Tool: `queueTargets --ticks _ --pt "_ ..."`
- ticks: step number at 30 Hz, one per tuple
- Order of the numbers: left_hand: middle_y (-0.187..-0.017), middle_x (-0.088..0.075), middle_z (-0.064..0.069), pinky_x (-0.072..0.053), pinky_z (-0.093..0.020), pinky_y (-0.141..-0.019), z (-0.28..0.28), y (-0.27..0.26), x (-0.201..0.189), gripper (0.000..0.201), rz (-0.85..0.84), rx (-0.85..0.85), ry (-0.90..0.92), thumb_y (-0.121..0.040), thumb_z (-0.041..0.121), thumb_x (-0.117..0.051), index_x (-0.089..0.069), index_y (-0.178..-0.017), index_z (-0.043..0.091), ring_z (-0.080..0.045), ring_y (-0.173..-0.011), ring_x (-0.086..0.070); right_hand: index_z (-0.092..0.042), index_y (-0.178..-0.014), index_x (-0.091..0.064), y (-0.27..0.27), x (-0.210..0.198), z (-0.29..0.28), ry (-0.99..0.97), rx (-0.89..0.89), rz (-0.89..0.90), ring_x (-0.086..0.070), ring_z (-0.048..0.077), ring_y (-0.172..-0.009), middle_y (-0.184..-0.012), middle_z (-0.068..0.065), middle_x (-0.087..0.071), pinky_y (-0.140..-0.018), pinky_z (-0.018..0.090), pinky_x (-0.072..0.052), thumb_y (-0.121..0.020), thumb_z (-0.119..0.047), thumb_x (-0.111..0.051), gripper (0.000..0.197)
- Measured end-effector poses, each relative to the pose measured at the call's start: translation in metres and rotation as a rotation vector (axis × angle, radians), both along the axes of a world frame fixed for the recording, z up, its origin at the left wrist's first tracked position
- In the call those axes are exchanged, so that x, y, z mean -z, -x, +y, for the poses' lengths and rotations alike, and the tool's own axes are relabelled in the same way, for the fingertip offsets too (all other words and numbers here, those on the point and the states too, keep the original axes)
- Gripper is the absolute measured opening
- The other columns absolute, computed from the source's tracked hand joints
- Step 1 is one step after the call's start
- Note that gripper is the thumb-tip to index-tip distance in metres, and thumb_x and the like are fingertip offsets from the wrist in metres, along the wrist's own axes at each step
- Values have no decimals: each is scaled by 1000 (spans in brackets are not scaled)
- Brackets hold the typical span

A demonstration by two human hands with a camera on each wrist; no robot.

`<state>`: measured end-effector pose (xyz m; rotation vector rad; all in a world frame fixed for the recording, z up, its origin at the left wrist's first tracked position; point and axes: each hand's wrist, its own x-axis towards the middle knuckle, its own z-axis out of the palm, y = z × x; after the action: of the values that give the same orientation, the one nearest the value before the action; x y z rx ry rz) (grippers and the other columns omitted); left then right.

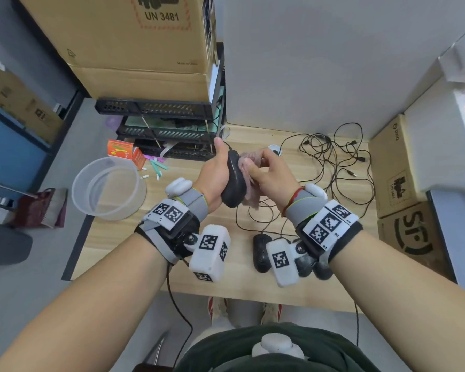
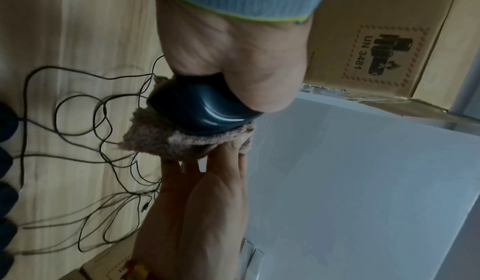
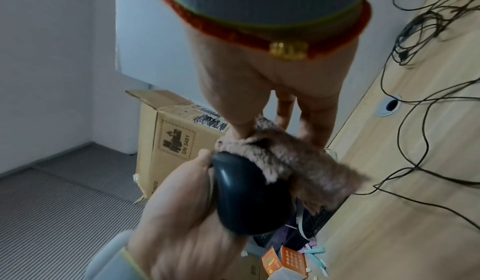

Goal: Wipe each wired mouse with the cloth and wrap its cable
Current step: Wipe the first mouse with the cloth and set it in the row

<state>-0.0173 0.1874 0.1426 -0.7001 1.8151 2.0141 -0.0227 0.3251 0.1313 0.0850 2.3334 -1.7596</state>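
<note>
Hands [image 1: 215, 181] grip smooth mouse [image 1: 234, 183] w/ fuzzy cloth [image 1: 249, 173].

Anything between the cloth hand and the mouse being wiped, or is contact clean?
Nothing visible in the way. The left hand grips the black mouse up off the desk, and the right hand presses the pink cloth straight against its side. The loose cables lie on the desk behind, clear of the contact.

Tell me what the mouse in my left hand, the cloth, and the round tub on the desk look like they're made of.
Mouse: hard black plastic, smooth; a curved highlight shows. Cloth: fluffy pinkish-brown pile, probably microfibre or fleece. Round tub: translucent plastic, apparently; the desk shows through it.
</note>
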Motion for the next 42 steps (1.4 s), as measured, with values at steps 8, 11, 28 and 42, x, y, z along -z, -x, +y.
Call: queueTargets --ticks 8,11,28,42 --pt "-123 -63 -37 -51 -51 -70 -9 3 6 106 -64 190 -73 -74 97 -33 -73 -112 7 -58 -93 -65 -19 -94 -54 -11 -10 -7 -127 -164 98 -53 7 -75 -88 -10 -55 -69 22 -45 -72 -22 -86 39" --pt "-114 -66 -36 -60 -35 -74 -2 -3 0 94 -3 210 -134 -99 73 -15 -63 -128 -3 -38 -95 -73 -24 -77 -53 5 -8 -6 -113 41 113 -56 12 -79 -81 -7 -61 -75 29 -45 -85 -30 -73 22" --pt "-118 -74 -5 -54 -35 -102 3 -15 -10 69 26 285 -252 -107 57 -6 -67 -113 26 -16 -112 -70 -21 -77 -60 15 1 4 -75 -4 42 -64 17 -75 -77 1 -68 -81 51 -55 -75 -57 -69 37" --pt "-127 -71 -12 -55 -27 -93 5 -11 -1 64 90 345 -200 -107 57 -8 -62 -122 28 -18 -115 -69 -28 -84 -70 20 10 11 8 58 -130 -73 28 -86 -85 4 -76 -82 54 -58 -64 -68 -67 44"
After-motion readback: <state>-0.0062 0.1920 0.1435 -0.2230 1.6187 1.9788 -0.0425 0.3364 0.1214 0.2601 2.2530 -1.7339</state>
